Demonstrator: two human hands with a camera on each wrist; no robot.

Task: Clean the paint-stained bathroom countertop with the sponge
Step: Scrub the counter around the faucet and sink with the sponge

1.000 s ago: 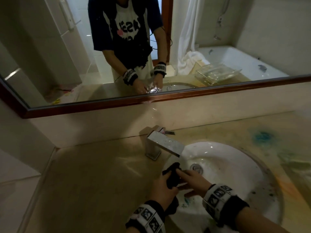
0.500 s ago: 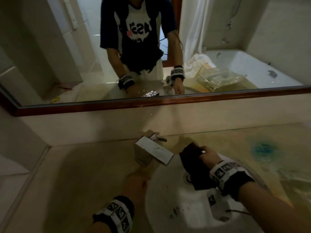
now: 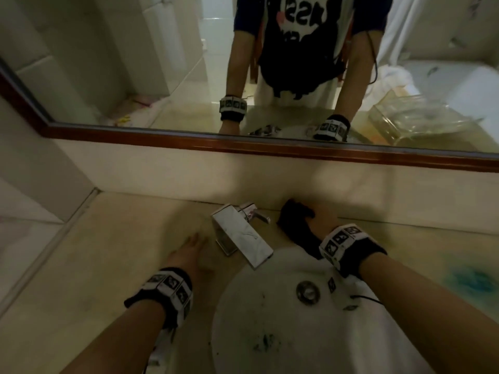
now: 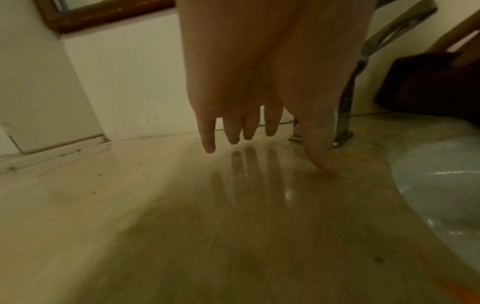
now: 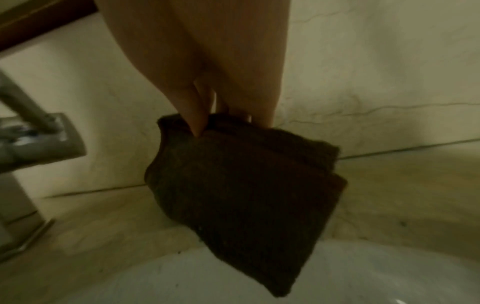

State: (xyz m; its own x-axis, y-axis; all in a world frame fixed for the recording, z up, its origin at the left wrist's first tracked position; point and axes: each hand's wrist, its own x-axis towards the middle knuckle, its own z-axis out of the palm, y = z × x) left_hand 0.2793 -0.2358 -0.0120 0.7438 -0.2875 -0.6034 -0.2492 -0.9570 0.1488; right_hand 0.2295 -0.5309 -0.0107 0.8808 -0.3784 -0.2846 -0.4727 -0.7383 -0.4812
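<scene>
A dark sponge [image 3: 293, 221] is over the strip of beige countertop [image 3: 113, 265] between the basin rim and the back wall, right of the faucet. My right hand [image 3: 314, 221] grips its top edge. In the right wrist view the fingers [image 5: 194, 121] pinch the sponge [image 5: 246, 185], which hangs down toward the basin edge. My left hand [image 3: 193, 245] lies open on the countertop left of the faucet. In the left wrist view its fingers [image 4: 207, 142] are straight and the thumb tip touches the wet countertop [image 4: 155, 226]. A blue paint stain [image 3: 475, 282] marks the countertop at far right.
A chrome faucet [image 3: 240, 234] stands between my hands, its spout over the white basin [image 3: 270, 346], which holds dark flecks and a drain [image 3: 307, 291]. A wood-framed mirror [image 3: 243, 145] runs above the back wall. A side wall closes off the left.
My right hand lifted the sponge out of the basin to the countertop behind it, right of the faucet. My left hand let go of the sponge and moved onto the countertop left of the faucet.
</scene>
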